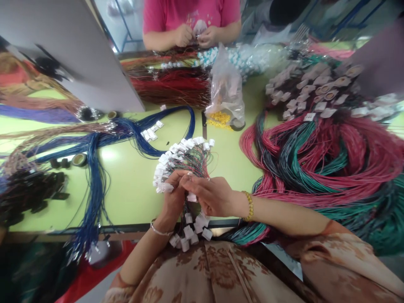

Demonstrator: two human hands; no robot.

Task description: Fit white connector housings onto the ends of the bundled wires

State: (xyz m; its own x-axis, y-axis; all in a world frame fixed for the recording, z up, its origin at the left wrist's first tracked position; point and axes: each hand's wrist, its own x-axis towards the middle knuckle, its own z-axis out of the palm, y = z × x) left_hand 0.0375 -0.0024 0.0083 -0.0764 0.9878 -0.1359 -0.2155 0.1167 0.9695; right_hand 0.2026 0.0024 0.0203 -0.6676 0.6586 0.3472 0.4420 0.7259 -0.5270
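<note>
My left hand (pixel 173 198) is closed round a bundle of thin coloured wires (pixel 192 162) that end in small white connectors (pixel 176 153). More white connectors (pixel 192 231) hang below my hands over my lap. My right hand (pixel 211 194) pinches at the bundle just beside the left hand's fingers, thumb and fingertips pressed together. A yellow bead bracelet sits on my right wrist and a silver bangle on my left.
Blue wire bundles (pixel 94 168) lie left on the green table (pixel 126 185). A big heap of red, green and black wires (pixel 315 164) fills the right. A plastic bag with yellow parts (pixel 224 105) stands behind. A person in pink (pixel 189 25) works opposite. Tape rolls (pixel 78 160) lie at left.
</note>
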